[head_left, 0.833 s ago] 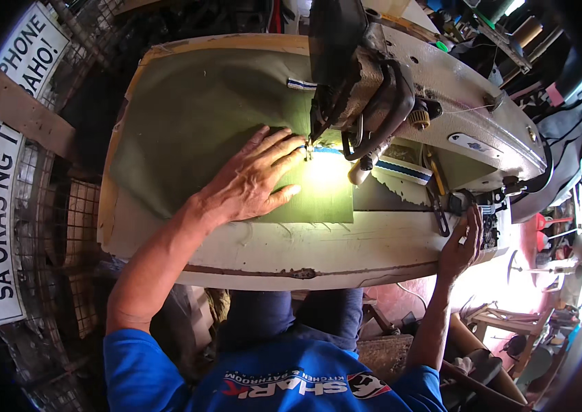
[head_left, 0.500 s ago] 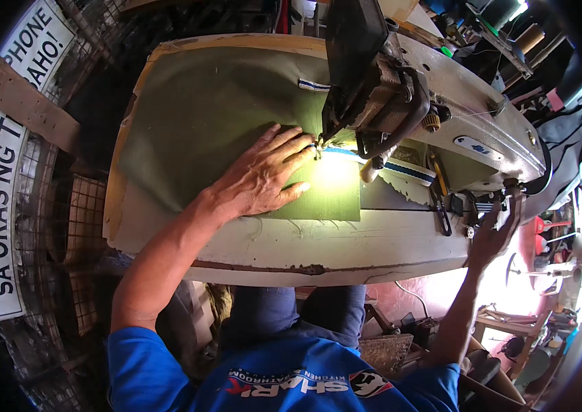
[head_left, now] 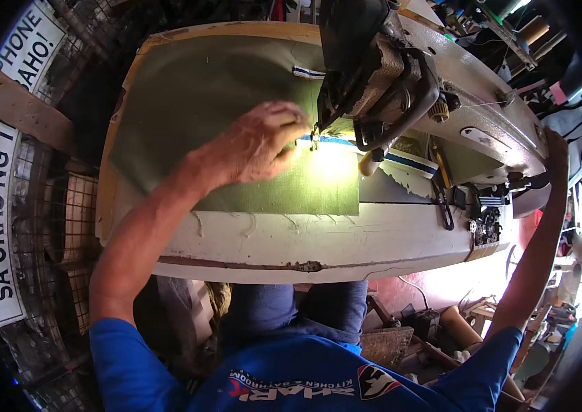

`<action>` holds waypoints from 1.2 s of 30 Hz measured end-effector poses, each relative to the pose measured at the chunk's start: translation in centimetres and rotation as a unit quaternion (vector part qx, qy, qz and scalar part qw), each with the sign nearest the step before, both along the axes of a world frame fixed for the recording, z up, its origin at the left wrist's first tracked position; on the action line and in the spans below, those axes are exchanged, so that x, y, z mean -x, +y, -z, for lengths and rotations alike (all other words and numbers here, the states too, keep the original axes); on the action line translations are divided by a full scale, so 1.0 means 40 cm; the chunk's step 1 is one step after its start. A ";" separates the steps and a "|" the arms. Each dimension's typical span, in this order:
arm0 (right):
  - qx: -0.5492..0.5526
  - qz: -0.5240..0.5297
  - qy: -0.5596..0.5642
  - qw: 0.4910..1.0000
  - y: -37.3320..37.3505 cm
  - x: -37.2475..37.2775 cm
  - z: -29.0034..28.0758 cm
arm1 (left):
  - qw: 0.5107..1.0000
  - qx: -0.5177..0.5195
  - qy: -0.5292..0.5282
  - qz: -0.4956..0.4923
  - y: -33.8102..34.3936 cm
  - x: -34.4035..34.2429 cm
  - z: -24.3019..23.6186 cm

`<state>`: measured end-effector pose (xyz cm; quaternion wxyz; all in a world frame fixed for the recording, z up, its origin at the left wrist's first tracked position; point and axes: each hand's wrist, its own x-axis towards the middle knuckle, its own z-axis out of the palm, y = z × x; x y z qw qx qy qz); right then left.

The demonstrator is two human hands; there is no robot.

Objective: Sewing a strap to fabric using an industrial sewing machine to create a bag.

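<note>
Head view: olive-green fabric (head_left: pixel 236 117) lies spread over the white sewing desk (head_left: pixel 318 240), its near edge under the needle area, lit by the machine lamp.
Fabric trim: blue-and-white striped tape (head_left: pixel 401 159) runs along the fabric edge from the needle toward the right, under the machine arm.
Left hand (head_left: pixel 260 144): rests on the fabric just left of the presser foot (head_left: pixel 316 141), fingers curled down and pressing the cloth flat; the grip is a bunched press on the fabric, not a pinch.
Right hand (head_left: pixel 555 147): raised at the far right end of the sewing machine (head_left: pixel 401 75), near the handwheel; whether its grip is clenched or released cannot be told.
Change: less than a second ago the left hand lay flat with fingers spread; now the fingers are drawn together close to the foot. The right hand has risen from the desk's lower right edge to the machine's end. By my reading, this looks like setting the needle by hand.
Nearby: scissors (head_left: pixel 442 196) and small metal parts (head_left: pixel 487 223) lie on the desk right of the fabric.
Hidden: the needle is lost in glare; the right-hand fingers are cut off behind the machine.
</note>
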<state>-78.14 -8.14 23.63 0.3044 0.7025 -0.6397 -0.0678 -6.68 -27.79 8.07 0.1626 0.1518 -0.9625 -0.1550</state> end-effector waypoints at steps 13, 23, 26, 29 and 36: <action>0.168 0.071 -0.108 0.977 0.158 -0.049 0.089 | 0.994 0.095 -0.004 -0.052 -0.116 0.064 0.059; 0.295 0.100 -0.380 0.871 0.143 -0.008 0.197 | 0.989 0.093 -0.002 -0.119 -0.101 0.046 0.086; 0.059 0.037 -0.071 0.995 0.038 0.120 0.051 | 0.979 0.110 0.018 -0.172 -0.112 0.032 0.101; -0.064 0.026 -0.108 0.992 -0.089 0.172 -0.040 | 0.914 0.169 -0.046 -0.366 -0.133 -0.041 0.084; 0.183 0.044 -0.364 0.912 -0.002 -0.119 0.096 | 0.849 0.279 -0.118 -0.432 0.000 -0.196 0.040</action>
